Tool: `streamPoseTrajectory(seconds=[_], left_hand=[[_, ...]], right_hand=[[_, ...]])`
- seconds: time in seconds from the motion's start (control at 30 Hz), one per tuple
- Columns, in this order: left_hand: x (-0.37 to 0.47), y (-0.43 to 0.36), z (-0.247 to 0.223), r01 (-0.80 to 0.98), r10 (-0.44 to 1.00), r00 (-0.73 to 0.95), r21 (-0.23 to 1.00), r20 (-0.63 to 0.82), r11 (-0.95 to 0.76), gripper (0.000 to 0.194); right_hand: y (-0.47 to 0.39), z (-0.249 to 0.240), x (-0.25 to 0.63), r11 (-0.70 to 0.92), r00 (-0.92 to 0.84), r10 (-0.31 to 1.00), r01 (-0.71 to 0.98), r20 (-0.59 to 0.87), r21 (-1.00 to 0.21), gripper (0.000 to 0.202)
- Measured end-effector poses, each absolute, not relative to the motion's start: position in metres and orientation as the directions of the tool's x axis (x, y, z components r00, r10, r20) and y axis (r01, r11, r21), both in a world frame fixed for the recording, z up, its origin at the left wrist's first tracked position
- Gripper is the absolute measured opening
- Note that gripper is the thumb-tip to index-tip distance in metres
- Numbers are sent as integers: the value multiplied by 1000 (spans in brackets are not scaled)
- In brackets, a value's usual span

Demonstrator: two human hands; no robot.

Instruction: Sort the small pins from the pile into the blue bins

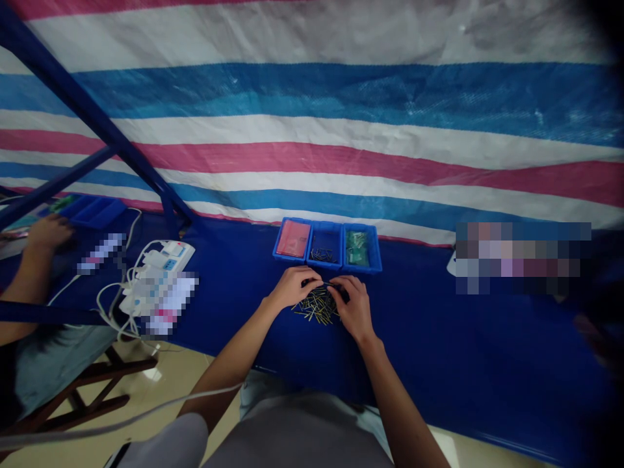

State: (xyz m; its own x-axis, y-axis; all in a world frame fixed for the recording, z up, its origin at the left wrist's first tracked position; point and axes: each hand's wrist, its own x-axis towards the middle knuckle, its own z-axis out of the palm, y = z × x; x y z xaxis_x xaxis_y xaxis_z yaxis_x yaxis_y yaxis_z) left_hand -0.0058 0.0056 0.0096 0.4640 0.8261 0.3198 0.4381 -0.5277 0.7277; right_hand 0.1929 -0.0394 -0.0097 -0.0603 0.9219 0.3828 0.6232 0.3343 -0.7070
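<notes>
My left hand (pixel 294 286) and my right hand (pixel 353 303) meet above a loose pile of thin, gold-and-dark rod-like pieces (pixel 318 307) on the blue table. Fingertips of both hands are pinched close together around a thin dark rod-like piece (pixel 325 283), mostly covered by the fingers. Just beyond the hands stands a blue three-part tray (pixel 327 265). Its left compartment holds pink-red packets (pixel 293 238). Several small dark pieces (pixel 322 254) lie in the middle one, and clear greenish bags (pixel 357 248) fill the right one.
On the left lie white power strips (pixel 166 257) with tangled cables and a blurred-out item. A blue metal frame (pixel 110 140) crosses there. Past it, another person's hand (pixel 49 231) is near a blue tray (pixel 95 211). A striped sheet (pixel 341 97) hangs behind the table (pixel 439 351).
</notes>
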Motion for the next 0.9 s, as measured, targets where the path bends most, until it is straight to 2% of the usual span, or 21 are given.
streamPoseTrajectory(seconds=[0.3, 0.9], left_hand=[[-6, 6, 9, 439, 826, 469, 729, 313, -526, 22], [-4, 5, 10, 430, 799, 508, 710, 321, -558, 23]], right_hand=[[-40, -8, 192, 340, -60, 918, 626, 391, -702, 14], [-39, -8, 193, 356, -134, 924, 643, 358, -679, 26]])
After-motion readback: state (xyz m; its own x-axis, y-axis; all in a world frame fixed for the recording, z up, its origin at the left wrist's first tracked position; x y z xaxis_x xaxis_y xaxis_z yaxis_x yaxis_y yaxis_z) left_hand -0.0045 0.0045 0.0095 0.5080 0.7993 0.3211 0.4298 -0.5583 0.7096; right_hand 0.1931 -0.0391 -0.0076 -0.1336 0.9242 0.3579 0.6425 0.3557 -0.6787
